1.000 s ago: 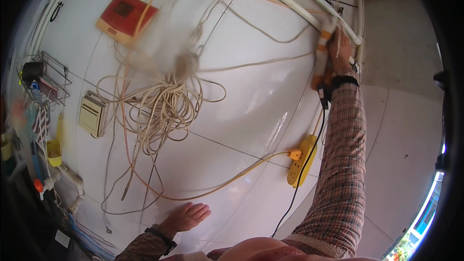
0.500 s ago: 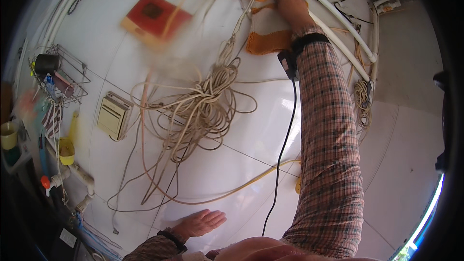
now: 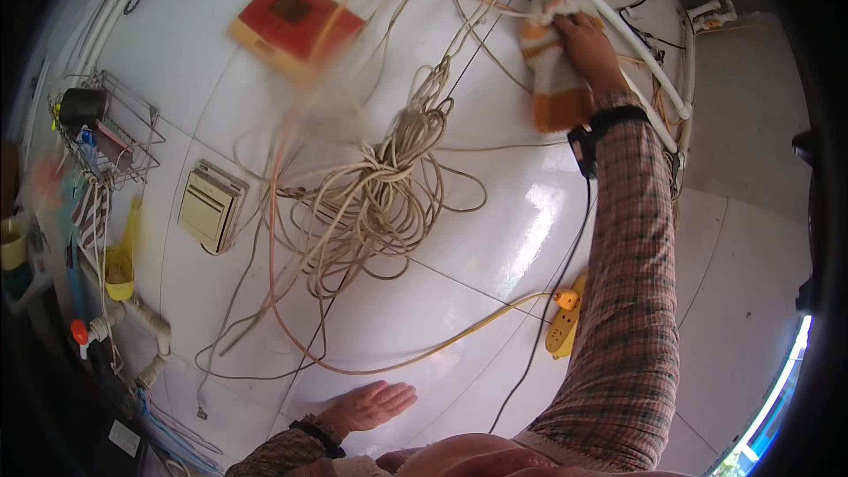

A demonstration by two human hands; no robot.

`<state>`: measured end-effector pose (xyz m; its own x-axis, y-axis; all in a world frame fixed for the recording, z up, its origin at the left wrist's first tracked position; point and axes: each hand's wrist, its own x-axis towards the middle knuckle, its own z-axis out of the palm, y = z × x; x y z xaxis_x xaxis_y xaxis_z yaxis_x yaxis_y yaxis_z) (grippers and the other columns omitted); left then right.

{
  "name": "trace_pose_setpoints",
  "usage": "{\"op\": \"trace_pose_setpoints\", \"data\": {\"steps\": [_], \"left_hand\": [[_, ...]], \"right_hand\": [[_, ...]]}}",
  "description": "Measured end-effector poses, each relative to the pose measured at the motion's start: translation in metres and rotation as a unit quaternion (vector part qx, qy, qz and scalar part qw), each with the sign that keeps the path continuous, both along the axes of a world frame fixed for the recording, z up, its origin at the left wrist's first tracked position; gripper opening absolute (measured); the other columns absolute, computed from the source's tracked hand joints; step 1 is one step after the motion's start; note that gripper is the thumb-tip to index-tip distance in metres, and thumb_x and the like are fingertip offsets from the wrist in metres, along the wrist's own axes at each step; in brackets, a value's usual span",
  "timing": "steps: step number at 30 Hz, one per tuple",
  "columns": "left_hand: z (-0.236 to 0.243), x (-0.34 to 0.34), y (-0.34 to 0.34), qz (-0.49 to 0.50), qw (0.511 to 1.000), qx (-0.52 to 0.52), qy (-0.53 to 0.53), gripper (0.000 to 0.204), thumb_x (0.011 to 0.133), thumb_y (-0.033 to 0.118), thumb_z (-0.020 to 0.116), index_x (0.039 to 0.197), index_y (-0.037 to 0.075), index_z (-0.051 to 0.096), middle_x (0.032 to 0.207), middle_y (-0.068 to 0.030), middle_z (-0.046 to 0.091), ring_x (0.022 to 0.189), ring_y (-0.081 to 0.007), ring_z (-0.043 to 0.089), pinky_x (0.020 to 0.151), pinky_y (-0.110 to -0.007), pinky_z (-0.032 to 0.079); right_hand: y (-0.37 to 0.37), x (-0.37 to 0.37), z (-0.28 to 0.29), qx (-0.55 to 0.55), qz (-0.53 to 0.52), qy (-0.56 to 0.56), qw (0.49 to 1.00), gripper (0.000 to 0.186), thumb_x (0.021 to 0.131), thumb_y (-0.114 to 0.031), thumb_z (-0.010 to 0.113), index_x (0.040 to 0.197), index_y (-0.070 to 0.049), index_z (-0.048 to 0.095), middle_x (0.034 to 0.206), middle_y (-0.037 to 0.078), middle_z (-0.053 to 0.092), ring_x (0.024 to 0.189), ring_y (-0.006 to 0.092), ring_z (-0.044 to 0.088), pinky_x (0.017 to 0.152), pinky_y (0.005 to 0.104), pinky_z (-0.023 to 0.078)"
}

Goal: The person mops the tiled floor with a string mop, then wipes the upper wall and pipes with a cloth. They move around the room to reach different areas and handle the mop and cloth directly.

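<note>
My right hand (image 3: 590, 51) grips an orange-and-white striped cloth (image 3: 562, 93) at the upper right, its fingers curled over the bunched white top. The cloth hangs down beside white pipes (image 3: 608, 13) fixed to the white tiles. My left hand (image 3: 378, 404) lies flat on the tiles at the lower middle, fingers stretched out, holding nothing. Between the hands hangs a tangled bundle of beige cable (image 3: 389, 172). A black device (image 3: 583, 152) on a black cord dangles at my right wrist.
A yellow power strip (image 3: 563, 327) with an orange plug sits beside my right forearm. On the left are a beige switch box (image 3: 212, 209), a wire rack (image 3: 132, 137) with small items, a yellow cup (image 3: 118, 272) and a red-handled tap (image 3: 81, 332). A red box (image 3: 296, 19) is at the upper left.
My right hand has moved right and slightly down with the cloth. The power strip, mostly hidden before, now shows beside my forearm. My left hand stays in place.
</note>
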<state>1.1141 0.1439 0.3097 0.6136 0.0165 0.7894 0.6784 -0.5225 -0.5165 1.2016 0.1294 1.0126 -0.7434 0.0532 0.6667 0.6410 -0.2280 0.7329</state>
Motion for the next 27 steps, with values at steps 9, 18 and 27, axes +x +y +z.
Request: {"op": "trace_pose_setpoints", "data": {"steps": [9,18,27], "left_hand": [[0.008,-0.007,-0.003,-0.012,1.0,-0.009,0.027,0.052,0.096,0.032,0.039,0.145,0.016,0.042,0.149,-0.0028,0.042,0.138,-0.016,0.036,0.115,-0.04,0.02],[0.007,-0.009,0.001,0.006,0.999,0.002,0.036,0.051,0.098,0.034,0.037,0.146,0.017,0.042,0.151,-0.001,0.041,0.141,-0.0168,0.032,0.118,-0.042,0.016],[-0.008,0.003,0.013,0.013,1.0,0.023,-0.004,0.046,0.101,0.033,0.034,0.143,0.02,0.045,0.152,-0.0013,0.039,0.143,-0.0173,0.03,0.119,-0.044,0.013]], "right_hand": [[0.018,-0.029,0.008,0.021,0.021,-0.007,1.0,0.032,0.088,-0.019,0.053,0.119,-0.021,0.064,0.114,0.01,0.06,0.116,0.0325,0.056,0.093,0.0456,0.049],[0.051,-0.163,0.0,0.068,0.01,0.005,0.998,0.035,0.095,-0.035,0.044,0.122,-0.023,0.063,0.128,0.016,0.057,0.125,0.0354,0.051,0.103,0.0501,0.042],[0.043,-0.07,0.009,0.073,0.018,0.002,0.997,0.037,0.098,-0.038,0.042,0.122,-0.02,0.063,0.125,0.019,0.057,0.12,0.0398,0.053,0.101,0.0499,0.043]]}}
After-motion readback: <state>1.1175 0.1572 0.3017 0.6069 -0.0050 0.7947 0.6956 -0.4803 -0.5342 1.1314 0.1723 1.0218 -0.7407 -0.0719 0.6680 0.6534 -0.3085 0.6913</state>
